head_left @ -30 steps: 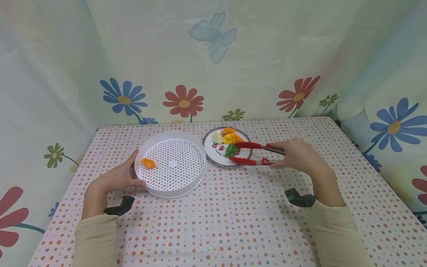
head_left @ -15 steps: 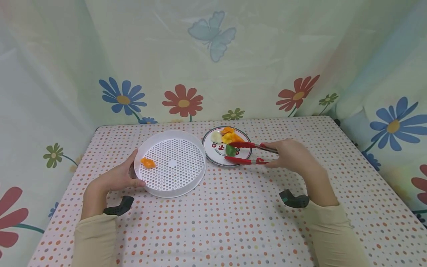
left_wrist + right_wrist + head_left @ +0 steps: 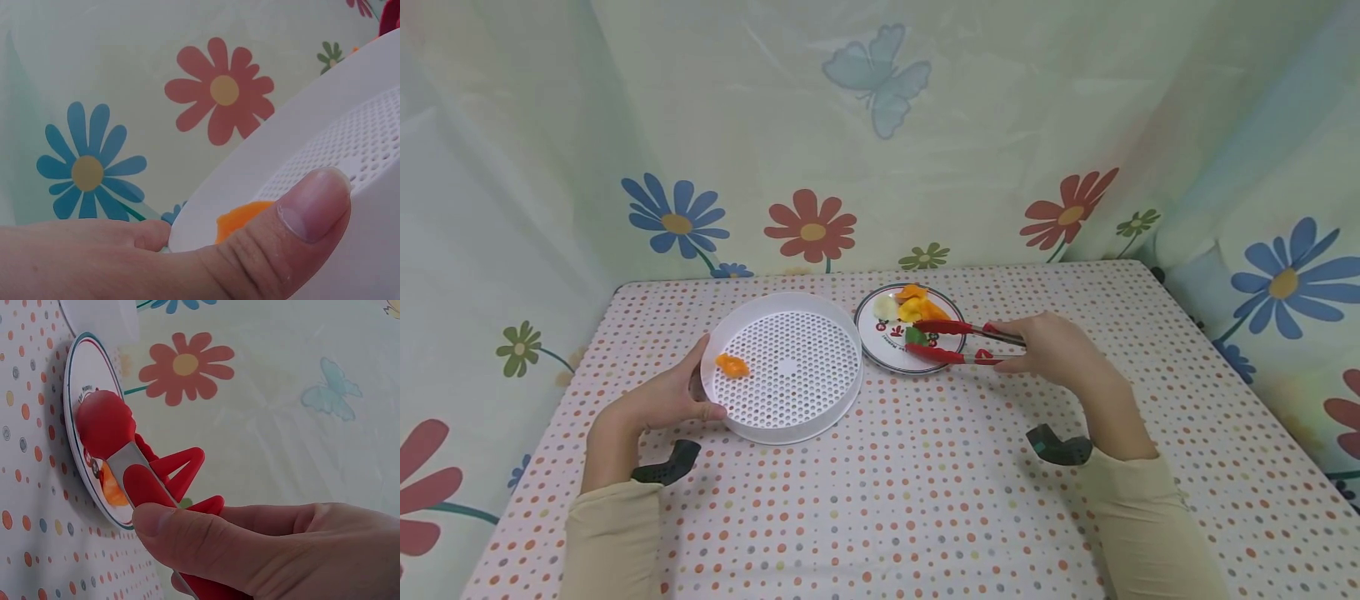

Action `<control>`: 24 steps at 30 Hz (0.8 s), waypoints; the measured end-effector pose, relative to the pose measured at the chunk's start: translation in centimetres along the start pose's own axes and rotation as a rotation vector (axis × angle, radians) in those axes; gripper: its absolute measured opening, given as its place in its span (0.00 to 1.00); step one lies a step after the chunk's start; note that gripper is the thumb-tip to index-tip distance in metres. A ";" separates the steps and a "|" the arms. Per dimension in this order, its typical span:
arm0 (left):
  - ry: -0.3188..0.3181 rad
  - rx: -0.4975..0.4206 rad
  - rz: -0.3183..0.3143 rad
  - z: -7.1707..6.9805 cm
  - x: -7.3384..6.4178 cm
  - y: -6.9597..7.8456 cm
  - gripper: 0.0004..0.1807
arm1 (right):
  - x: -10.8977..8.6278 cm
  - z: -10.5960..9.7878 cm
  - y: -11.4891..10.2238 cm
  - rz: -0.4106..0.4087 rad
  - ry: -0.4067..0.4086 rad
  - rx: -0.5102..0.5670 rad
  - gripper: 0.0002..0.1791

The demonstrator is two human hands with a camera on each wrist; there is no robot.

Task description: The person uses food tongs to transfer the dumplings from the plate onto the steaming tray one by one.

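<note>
Right hand grips red tongs, tips astride green piece on plate; gentle squeeze looks best. Left hand holds white sieve.

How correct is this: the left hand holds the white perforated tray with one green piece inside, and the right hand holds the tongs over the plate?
One detail is wrong: the piece in the white perforated tray is orange, not green, as the head view shows. The left hand does hold the tray, and the right hand the tongs over the plate.
</note>
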State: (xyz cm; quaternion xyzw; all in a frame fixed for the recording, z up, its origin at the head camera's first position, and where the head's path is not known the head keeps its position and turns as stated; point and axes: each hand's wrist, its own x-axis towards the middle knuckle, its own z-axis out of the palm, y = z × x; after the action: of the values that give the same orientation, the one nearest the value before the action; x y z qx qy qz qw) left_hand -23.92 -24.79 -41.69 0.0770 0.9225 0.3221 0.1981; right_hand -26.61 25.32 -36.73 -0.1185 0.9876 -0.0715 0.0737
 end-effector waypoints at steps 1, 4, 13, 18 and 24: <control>0.001 0.001 -0.002 0.0 -0.1 -0.1 0.74 | 0.0 0.0 -0.1 0.000 0.000 0.002 0.40; 0.004 -0.001 -0.005 -0.1 -0.3 -0.2 0.74 | 0.1 -0.1 -0.3 0.003 0.005 0.005 0.39; 0.003 -0.038 0.018 -0.1 -0.3 -0.4 0.73 | 0.1 -0.1 -0.1 -0.019 0.052 0.001 0.38; 0.011 -0.039 0.022 0.0 -0.2 -0.4 0.73 | -0.4 -0.8 -0.2 -0.045 0.106 0.014 0.37; -0.003 -0.061 0.042 -0.1 0.4 -0.3 0.74 | -1.0 -1.1 -4.4 -0.114 0.220 0.020 0.37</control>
State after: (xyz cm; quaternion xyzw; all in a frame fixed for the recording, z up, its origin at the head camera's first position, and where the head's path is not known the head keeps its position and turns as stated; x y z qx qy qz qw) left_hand -24.35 -24.92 -41.97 0.0910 0.9103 0.3539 0.1947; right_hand -24.84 21.51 -34.85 -0.1650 0.9807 -0.0978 -0.0384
